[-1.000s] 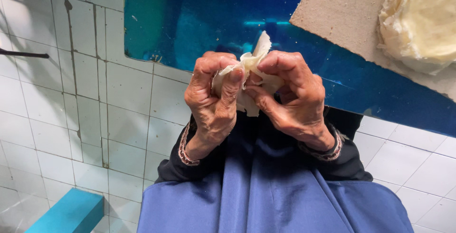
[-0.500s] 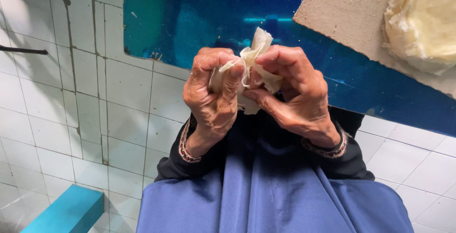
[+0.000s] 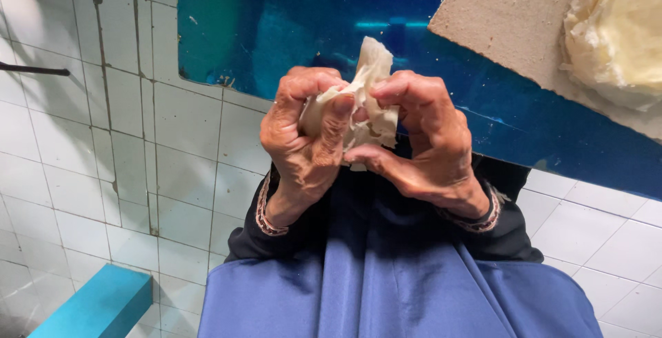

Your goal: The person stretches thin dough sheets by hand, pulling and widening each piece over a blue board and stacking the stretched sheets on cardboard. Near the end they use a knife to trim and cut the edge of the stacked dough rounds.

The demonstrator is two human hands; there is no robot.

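Above the lap, held up in front of the chest, a thin, off-white, crumpled sheet of dough-like material [image 3: 362,103] sits pinched between both hands. It looks light, soft and limp: its upper flap stands up past the fingers in a loose fold, while the lower edges hang ragged below the palms, so it would likely tear or stretch if pulled hard and is best held by a bunched fold rather than by a thin edge. The left hand [image 3: 303,131] is curled nearly into a fist, thumb pressed over the sheet's left side; the right hand [image 3: 420,138] is curled too, its fingertips gripping the right side and its thumb tucked under the lower edge. Both wrists are bent inward, knuckles up, dark sleeves with patterned cuffs meeting over a blue apron [image 3: 400,290]. Behind the hands runs a glossy blue counter [image 3: 276,27], and at far right on it lies a pale, rough board [image 3: 503,21] carrying a creamy, layered mound [image 3: 614,31] of similar material.
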